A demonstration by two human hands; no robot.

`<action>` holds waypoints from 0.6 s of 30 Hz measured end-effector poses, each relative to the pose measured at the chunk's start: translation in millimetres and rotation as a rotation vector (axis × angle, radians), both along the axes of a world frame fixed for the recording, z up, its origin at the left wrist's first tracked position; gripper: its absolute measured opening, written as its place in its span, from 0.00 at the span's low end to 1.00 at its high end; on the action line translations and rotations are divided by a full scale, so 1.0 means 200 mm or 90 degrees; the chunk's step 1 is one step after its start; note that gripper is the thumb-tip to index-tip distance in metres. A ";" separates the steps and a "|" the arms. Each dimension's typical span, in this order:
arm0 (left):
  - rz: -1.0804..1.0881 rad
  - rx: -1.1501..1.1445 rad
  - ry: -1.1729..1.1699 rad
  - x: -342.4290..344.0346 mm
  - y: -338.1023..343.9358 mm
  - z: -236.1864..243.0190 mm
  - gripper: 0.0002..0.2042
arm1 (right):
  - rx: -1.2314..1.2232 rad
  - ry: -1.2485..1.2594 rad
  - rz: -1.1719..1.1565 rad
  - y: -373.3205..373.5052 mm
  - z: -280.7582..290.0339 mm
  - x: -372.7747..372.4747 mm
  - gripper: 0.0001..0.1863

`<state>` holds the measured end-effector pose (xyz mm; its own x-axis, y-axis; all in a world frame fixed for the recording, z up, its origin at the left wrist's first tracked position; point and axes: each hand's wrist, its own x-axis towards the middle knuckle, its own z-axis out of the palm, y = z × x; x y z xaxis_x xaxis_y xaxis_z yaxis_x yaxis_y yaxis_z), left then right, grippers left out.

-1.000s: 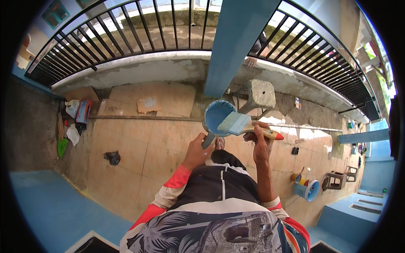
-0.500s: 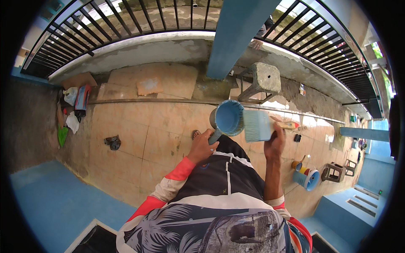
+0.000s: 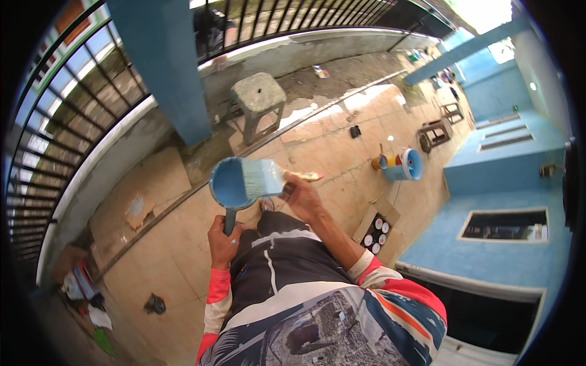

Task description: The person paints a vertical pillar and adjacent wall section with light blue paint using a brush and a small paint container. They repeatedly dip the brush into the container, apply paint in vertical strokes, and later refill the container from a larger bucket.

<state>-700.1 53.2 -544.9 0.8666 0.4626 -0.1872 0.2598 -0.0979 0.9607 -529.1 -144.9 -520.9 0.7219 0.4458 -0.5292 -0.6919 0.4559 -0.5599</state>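
My left hand is closed round the handle of a round dipper with blue paint coating its inside. In my right hand is a wide paintbrush, gripped by its wooden handle. Pale, blue-stained bristles point left and overlap the dipper's right rim; I cannot tell whether they touch it. Both things are held in front of my body, above the tiled floor. Part of the brush handle is hidden by my fingers.
A worn stool stands by the blue pillar. Farther right are a blue paint bucket, low stools and an open carton of cans. Black railings top the low wall, where another person's hand rests.
My view and body have turned to the right, bringing the carton and window into sight. The brush has come closer to the dipper, now overlapping its rim.
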 end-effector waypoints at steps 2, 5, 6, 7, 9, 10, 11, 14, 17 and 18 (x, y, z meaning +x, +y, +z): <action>-0.013 -0.054 -0.011 0.03 -0.03 0.01 0.07 | 0.015 0.101 -0.024 0.01 0.08 -0.05 0.10; -0.040 -0.126 0.004 0.07 -0.06 0.01 0.07 | 0.022 0.210 0.004 0.00 0.11 -0.08 0.09; -0.053 -0.145 0.028 0.10 -0.06 0.03 0.06 | 0.028 0.214 -0.001 -0.01 0.10 -0.08 0.09; -0.065 -0.165 0.051 0.12 -0.07 0.05 0.06 | 0.034 0.218 -0.005 -0.02 0.08 -0.08 0.09; -0.048 -0.116 0.062 0.13 -0.12 0.07 0.06 | 0.045 0.224 -0.019 -0.03 0.05 -0.09 0.08; -0.038 -0.093 0.067 0.14 -0.14 0.08 0.06 | 0.054 0.212 -0.025 -0.05 0.03 -0.06 0.08; -0.032 -0.076 0.068 0.13 -0.16 0.09 0.07 | 0.068 0.210 -0.029 -0.06 -0.01 -0.06 0.08; -0.015 -0.011 0.105 0.10 -0.21 0.11 0.09 | 0.076 0.172 -0.016 -0.09 -0.06 -0.02 0.11; 0.005 0.072 0.148 0.04 -0.20 0.01 0.11 | 0.069 0.132 -0.005 -0.08 0.02 0.04 0.11; 0.012 0.096 0.138 0.01 -0.19 -0.02 0.11 | 0.071 0.122 -0.004 -0.06 0.02 0.06 0.10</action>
<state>-698.3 14.6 -549.6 0.8043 0.5153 -0.2959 0.4615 -0.2281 0.8573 -517.7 -157.5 -516.6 0.6155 0.5044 -0.6055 -0.7779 0.5122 -0.3641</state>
